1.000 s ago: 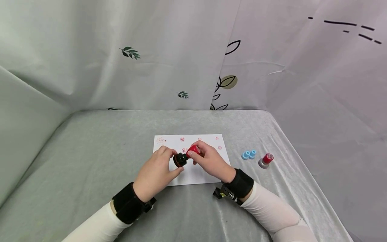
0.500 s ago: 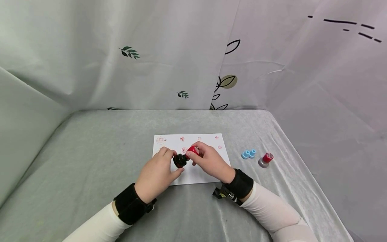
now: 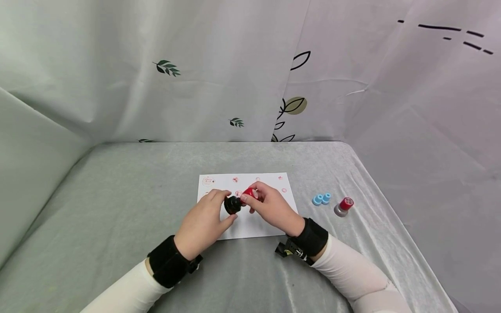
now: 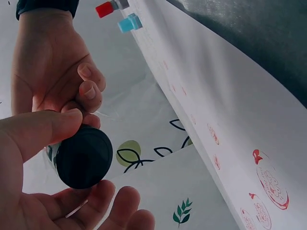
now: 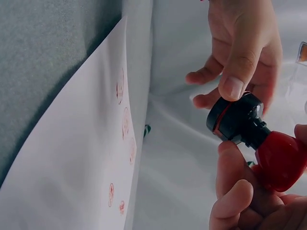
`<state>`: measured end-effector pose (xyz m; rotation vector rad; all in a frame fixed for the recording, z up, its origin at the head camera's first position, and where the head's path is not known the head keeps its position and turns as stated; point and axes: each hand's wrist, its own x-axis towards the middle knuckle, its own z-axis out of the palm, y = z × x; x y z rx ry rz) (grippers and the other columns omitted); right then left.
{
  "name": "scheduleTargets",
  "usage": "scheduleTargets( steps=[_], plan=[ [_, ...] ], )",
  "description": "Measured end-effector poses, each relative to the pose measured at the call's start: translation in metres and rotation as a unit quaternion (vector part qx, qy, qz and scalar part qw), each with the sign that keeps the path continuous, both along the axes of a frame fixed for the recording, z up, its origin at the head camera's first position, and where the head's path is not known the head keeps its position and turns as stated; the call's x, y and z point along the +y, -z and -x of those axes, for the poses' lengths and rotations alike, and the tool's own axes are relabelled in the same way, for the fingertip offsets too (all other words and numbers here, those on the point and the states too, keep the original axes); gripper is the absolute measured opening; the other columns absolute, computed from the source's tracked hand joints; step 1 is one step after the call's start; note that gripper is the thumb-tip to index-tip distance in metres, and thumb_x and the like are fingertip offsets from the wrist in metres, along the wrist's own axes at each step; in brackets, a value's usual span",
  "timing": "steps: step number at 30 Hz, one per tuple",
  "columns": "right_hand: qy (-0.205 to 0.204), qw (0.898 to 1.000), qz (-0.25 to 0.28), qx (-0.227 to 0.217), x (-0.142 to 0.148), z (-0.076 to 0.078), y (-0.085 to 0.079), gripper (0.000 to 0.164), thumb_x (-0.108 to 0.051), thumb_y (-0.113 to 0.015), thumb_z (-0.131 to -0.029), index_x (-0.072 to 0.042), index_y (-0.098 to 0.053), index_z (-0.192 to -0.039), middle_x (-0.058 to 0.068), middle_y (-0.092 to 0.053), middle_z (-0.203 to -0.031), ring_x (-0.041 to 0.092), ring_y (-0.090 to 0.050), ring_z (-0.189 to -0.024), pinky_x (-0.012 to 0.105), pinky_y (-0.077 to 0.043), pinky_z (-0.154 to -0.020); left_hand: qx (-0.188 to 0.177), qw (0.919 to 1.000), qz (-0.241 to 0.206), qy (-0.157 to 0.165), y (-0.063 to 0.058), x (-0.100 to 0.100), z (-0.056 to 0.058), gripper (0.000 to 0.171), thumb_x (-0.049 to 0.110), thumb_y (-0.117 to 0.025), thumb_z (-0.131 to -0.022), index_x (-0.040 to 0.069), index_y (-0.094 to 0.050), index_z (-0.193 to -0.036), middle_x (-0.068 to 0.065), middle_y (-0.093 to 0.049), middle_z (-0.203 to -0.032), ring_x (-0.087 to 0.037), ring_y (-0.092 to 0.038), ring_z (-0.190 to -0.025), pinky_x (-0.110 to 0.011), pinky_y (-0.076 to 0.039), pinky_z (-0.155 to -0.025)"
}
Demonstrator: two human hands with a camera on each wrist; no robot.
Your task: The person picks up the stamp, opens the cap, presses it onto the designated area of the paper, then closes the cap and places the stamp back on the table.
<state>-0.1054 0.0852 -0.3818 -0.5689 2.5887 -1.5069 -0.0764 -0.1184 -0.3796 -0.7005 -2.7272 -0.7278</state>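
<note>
Both hands hold one stamp above a white sheet of paper (image 3: 254, 226) with red stamped prints. My left hand (image 3: 201, 224) pinches the stamp's round black base (image 3: 232, 205) between thumb and fingers. The thumb and fingers of my right hand (image 3: 274, 208) grip the red handle (image 5: 280, 160). In the left wrist view the flat dark end of the base (image 4: 86, 157) faces the camera. The stamp lies tilted in the right wrist view, its black neck showing between base and handle. Part of the handle is hidden by the right fingers.
Right of the paper, two small light-blue pieces (image 3: 321, 199) lie on the grey cloth-covered table (image 3: 129, 208). Beyond them stands another stamp with a red top and grey base (image 3: 344, 207). Pale curtains (image 3: 188, 95) with leaf prints surround the table at the back and sides.
The left fingers shift slightly on the black base, which turns a little. The right hand and the things on the table stay in place.
</note>
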Motion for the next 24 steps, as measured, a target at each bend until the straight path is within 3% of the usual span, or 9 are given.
scheduleTargets(
  steps=[5, 10, 15, 24],
  plan=[
    [0.006, 1.0, -0.013, 0.01, -0.0018, -0.003, -0.0027, 0.016, -0.029, -0.065, -0.093, -0.014, -0.061, -0.097, 0.013, -0.07, -0.078, 0.011, -0.061, -0.065, 0.03, -0.044, -0.057, 0.03, 0.999, 0.024, 0.022, 0.0021, -0.0008, 0.0017, 0.049, 0.025, -0.076, -0.079, 0.005, -0.06, -0.121, -0.005, -0.061, -0.108, -0.02, -0.057, -0.093, -0.038, -0.053, -0.077],
    [0.014, 0.999, -0.035, 0.033, -0.0038, -0.0068, -0.0043, 0.016, -0.031, -0.066, -0.092, -0.017, -0.062, -0.096, 0.002, -0.064, -0.072, 0.008, -0.056, -0.064, 0.027, -0.044, -0.054, 0.054, 0.9973, 0.038, 0.032, 0.003, -0.0014, 0.0014, 0.046, 0.024, -0.076, -0.078, 0.008, -0.064, -0.12, -0.001, -0.063, -0.102, -0.019, -0.057, -0.082, -0.037, -0.052, -0.067],
    [0.005, 0.998, -0.046, 0.05, -0.0047, -0.0081, -0.0041, 0.016, -0.033, -0.066, -0.092, -0.018, -0.062, -0.098, -0.004, -0.06, -0.074, 0.008, -0.054, -0.064, 0.024, -0.042, -0.053, 0.056, 0.9967, 0.051, 0.028, 0.0034, -0.0024, 0.0003, 0.042, 0.024, -0.075, -0.077, 0.014, -0.067, -0.116, 0.0, -0.063, -0.098, -0.019, -0.056, -0.078, -0.038, -0.051, -0.062],
    [0.001, 0.999, -0.02, 0.032, -0.0008, -0.0084, -0.0095, 0.026, -0.035, -0.054, -0.099, -0.014, -0.06, -0.114, 0.001, -0.066, -0.089, 0.017, -0.06, -0.073, 0.031, -0.046, -0.061, 0.045, 0.998, 0.042, 0.017, -0.0016, -0.0093, 0.0012, 0.04, 0.026, -0.076, -0.077, 0.013, -0.067, -0.114, 0.0, -0.065, -0.097, -0.016, -0.056, -0.081, -0.039, -0.051, -0.067]
  ],
)
